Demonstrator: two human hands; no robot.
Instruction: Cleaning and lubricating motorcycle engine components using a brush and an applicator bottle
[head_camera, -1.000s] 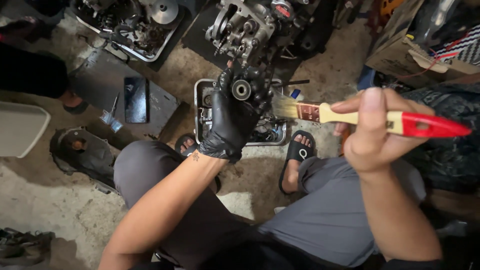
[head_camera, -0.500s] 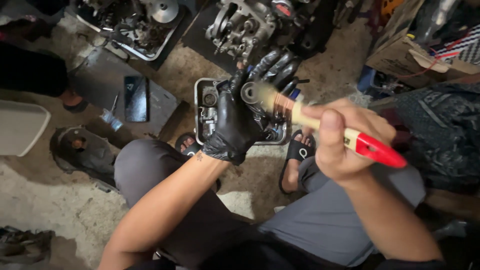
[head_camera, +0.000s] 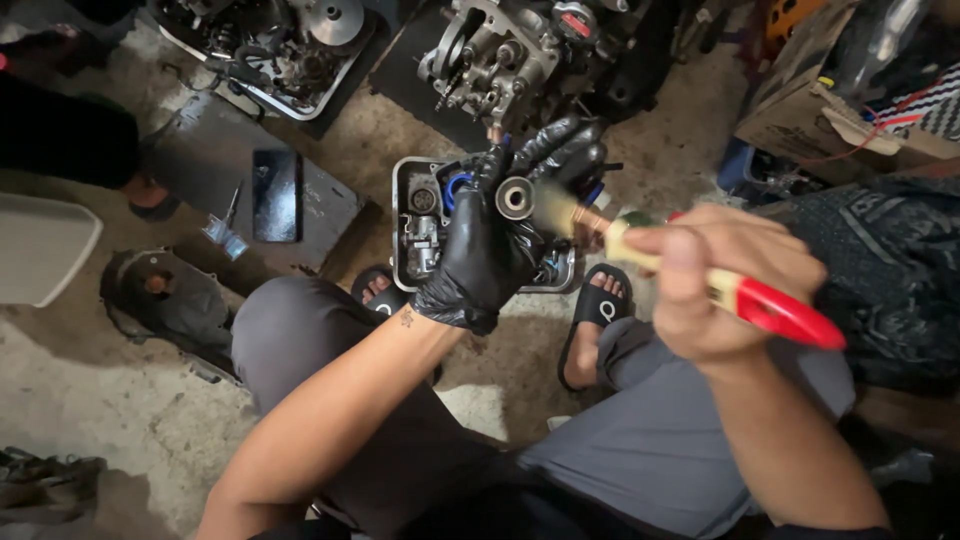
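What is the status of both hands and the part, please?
Left hand, gloved, grips small round metal part. Right hand holds paintbrush, bristles at part. Nothing between.

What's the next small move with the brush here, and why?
Probably stroke the brush across the round metal part. The bristles already touch it, the gloved left hand holds it up over the tray, and the right hand grips the handle.

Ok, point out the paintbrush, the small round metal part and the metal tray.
paintbrush (head_camera: 775, 308), head view, red handle end.
round metal part (head_camera: 515, 197), head view, its face.
metal tray (head_camera: 401, 225), head view, left rim.
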